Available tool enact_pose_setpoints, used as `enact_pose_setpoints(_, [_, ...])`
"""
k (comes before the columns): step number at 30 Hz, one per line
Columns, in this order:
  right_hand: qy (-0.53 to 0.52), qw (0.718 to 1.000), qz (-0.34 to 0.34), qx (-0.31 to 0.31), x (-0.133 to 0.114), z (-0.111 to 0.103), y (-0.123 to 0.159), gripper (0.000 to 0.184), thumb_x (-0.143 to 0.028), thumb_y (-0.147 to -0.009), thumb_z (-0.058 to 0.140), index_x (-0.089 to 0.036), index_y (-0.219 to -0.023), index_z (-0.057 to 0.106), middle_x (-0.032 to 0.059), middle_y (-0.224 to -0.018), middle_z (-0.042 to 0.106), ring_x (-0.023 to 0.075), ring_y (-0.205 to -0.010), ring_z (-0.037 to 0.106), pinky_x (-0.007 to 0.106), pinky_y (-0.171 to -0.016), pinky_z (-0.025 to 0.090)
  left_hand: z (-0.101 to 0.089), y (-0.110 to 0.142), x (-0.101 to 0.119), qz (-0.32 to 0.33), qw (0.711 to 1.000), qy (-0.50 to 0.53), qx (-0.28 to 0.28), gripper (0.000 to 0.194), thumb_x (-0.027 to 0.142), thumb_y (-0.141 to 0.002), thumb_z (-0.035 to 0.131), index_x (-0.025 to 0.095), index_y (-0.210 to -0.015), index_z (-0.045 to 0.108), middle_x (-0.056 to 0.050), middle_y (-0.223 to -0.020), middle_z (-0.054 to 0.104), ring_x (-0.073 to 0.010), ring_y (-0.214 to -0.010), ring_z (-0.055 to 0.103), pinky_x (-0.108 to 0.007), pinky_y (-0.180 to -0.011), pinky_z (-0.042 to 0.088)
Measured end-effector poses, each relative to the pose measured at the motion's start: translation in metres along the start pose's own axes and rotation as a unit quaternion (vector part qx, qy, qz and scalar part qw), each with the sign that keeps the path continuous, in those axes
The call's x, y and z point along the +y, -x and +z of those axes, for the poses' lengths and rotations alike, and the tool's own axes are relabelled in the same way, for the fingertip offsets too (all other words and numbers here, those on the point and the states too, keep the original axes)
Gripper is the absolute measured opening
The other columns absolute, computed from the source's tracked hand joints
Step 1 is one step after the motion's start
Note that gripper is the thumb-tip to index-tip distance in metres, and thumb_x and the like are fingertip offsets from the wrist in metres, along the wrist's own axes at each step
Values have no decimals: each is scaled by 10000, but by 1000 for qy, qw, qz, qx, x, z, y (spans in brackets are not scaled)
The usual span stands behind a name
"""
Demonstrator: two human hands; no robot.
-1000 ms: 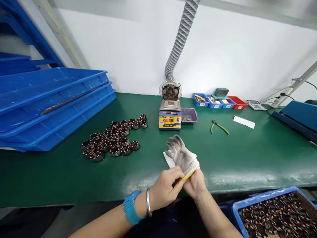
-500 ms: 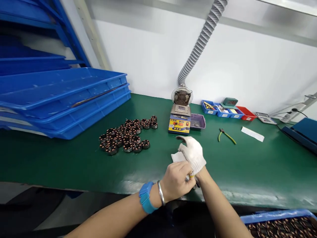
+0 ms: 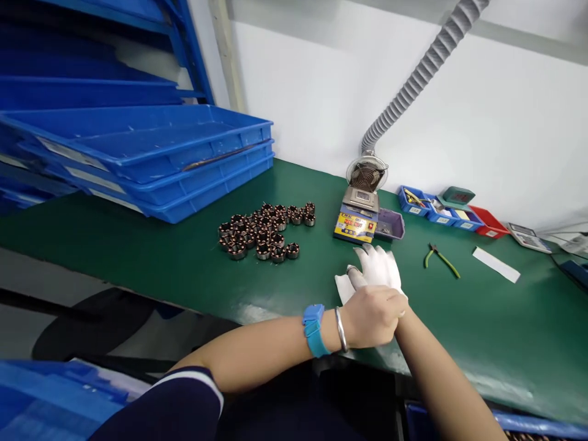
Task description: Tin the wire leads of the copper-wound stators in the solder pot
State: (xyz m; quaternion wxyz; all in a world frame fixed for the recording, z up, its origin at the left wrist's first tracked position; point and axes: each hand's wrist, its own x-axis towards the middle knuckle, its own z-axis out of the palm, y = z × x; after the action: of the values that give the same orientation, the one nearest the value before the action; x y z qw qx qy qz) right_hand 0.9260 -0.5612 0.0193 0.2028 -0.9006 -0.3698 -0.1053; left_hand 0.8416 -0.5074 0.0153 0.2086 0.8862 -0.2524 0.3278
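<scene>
My left hand [image 3: 374, 315] is bare, with a blue wrist strap [image 3: 315, 331] and a silver bangle [image 3: 340, 329] on its wrist. Its fingers close round the cuff of a white glove [image 3: 380, 269] at my right wrist. That glove covers my right hand [image 3: 374, 264], whose fingers are stretched out and hold nothing. Under the hands, partly hidden, lies a white piece of cloth or paper [image 3: 342, 288]. Just beyond the fingertips stands a yellow and blue device [image 3: 356, 223] with a metal top.
Several copper-wound stator cores [image 3: 264, 236] sit on the green table [image 3: 312, 275] at left. Stacked blue trays [image 3: 220, 177] stand behind. Right of the device are a purple bin [image 3: 389, 225], green-handled cutters [image 3: 441, 260], a white strip [image 3: 496, 264] and small bins [image 3: 441, 214]. A grey duct [image 3: 413, 86] hangs above.
My left hand has moved from the near side of the glove's cuff to over it. My gloved fingers have straightened and spread. The camera has turned, so the table appears shifted.
</scene>
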Motion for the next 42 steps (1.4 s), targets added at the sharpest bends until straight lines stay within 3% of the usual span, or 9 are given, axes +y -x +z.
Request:
enact_pose_setpoints(5, [-72,991,105,-33,-6,-8,12,494,-508,-855,496,-229,-1262,532,94,-1036,647,258,-923,623,382,-810,487,-1,14,17,22,994,71,83,177,33,-705,392,209,-689,398,-12,-634,486,-160,-592,453,-302,-532,357])
enact_pose_setpoints(10, [-305,948,89,17,-5,-6,8,595,-490,-723,673,-226,-1241,546,86,-1256,540,238,-1093,570,346,-898,487,-7,16,13,-20,979,193,68,174,26,-681,411,199,-689,431,12,-633,480,-134,-590,445,-277,-561,372])
enact_pose_setpoints(14, [-488,844,193,109,30,-14,4,586,-449,-828,536,-161,-1324,412,46,-929,629,141,-751,629,283,-683,541,-14,20,-30,-238,950,197,40,39,220,-801,511,188,-814,528,-22,-815,596,-150,-754,554,-285,-697,449])
enact_pose_setpoints(16, [-502,827,218,130,49,-20,10,600,-425,-819,554,-157,-1331,393,16,-842,620,124,-685,616,263,-639,535,-4,24,-62,-371,924,96,-1,146,315,-801,539,186,-868,541,-37,-876,603,-164,-789,562,-287,-688,440])
enact_pose_setpoints(19, [-452,859,217,102,61,-24,30,488,-414,-808,582,-159,-1219,515,33,-888,637,130,-744,628,269,-697,536,22,30,-98,-397,912,68,-74,201,269,-669,654,185,-831,571,-23,-806,600,-173,-706,530,-296,-648,388])
enact_pose_setpoints(23, [-356,909,214,30,53,-17,61,383,-365,-819,571,-221,-1173,572,37,-1052,646,145,-873,636,282,-790,525,41,42,-108,-411,901,81,-118,126,117,-600,590,196,-575,495,23,-547,498,-146,-553,433,-286,-571,285])
enact_pose_setpoints(31, [-245,944,175,-135,8,10,70,382,-317,-731,630,-325,-1111,597,-30,-1019,673,184,-918,637,317,-809,495,-4,84,-98,-513,841,174,-2,106,277,-647,568,189,-657,509,21,-603,500,-130,-567,442,-273,-587,321])
enact_pose_setpoints(38, [-276,932,169,-163,-34,43,41,322,-478,-729,643,-259,-963,656,-6,-922,695,176,-842,655,277,-714,467,-20,86,-88,-588,713,375,73,322,425,-613,563,148,-778,578,-29,-683,593,-150,-620,549,-271,-573,427])
enact_pose_setpoints(42, [-256,931,211,-155,-38,47,35,300,-486,-715,658,-272,-925,676,-7,-869,701,182,-806,653,285,-707,456,-21,83,-87,-595,676,428,83,382,384,-557,675,143,-833,568,-28,-714,612,-130,-603,560,-256,-569,445])
